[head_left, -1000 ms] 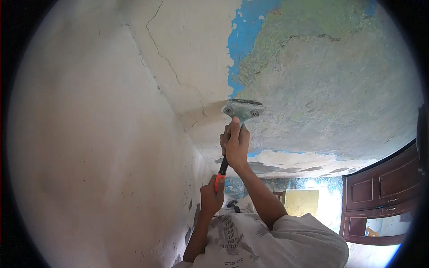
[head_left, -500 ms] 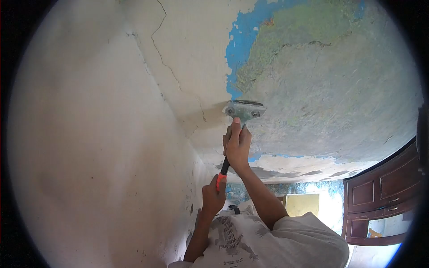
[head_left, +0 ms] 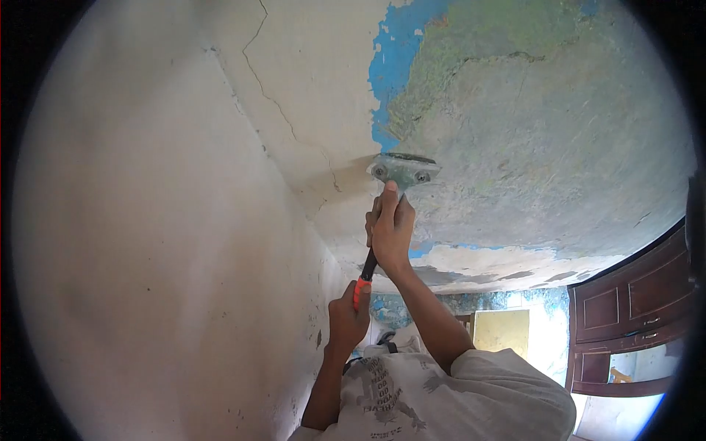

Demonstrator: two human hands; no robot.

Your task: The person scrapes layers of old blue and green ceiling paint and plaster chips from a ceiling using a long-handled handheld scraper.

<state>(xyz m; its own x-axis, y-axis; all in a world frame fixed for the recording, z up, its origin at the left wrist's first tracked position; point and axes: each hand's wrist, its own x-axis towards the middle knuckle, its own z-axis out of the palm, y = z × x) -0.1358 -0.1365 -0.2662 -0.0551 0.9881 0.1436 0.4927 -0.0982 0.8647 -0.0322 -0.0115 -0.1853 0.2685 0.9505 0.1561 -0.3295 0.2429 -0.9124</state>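
A scraper (head_left: pixel 403 170) with a grey metal head, two bolts and a black handle with an orange end presses its blade against the ceiling (head_left: pixel 529 132), at the border between cream paint and a scraped grey-green patch. My right hand (head_left: pixel 390 231) grips the handle just below the head. My left hand (head_left: pixel 347 317) holds the orange end lower down. A strip of blue paint (head_left: pixel 384 66) runs along the edge above the blade.
A cream wall (head_left: pixel 162 242) with a long crack fills the left side. Dark wooden cabinets (head_left: pixel 625 309) stand at the right. A yellow panel (head_left: pixel 501 331) shows on the far wall. My light printed shirt (head_left: pixel 412 397) is at the bottom.
The scraper head has pushed slightly farther up along the ceiling, and both hands moved up with it.
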